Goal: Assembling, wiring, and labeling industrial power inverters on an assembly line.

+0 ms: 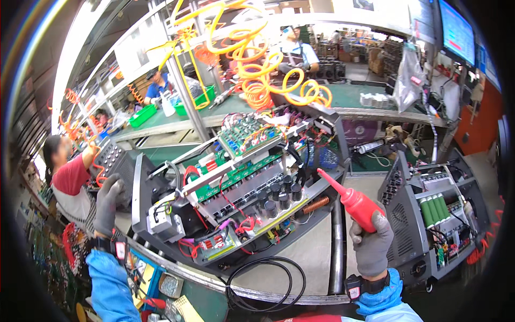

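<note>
Snugly, the gray-gloved right hand [372,241] wraps round a smooth red squeeze bottle [360,208], raised near the right end of an open machine [241,188], its tapered nozzle slanting far-left. The left hand [109,204], fingers loosely bent upward, is by the machine's left end; whether it grips anything I cannot tell. A looped black cable [304,279] hangs on the near side, a second gray machine [402,236] stands right, and glossy orange coiled hoses [256,72] dangle beyond.
</note>
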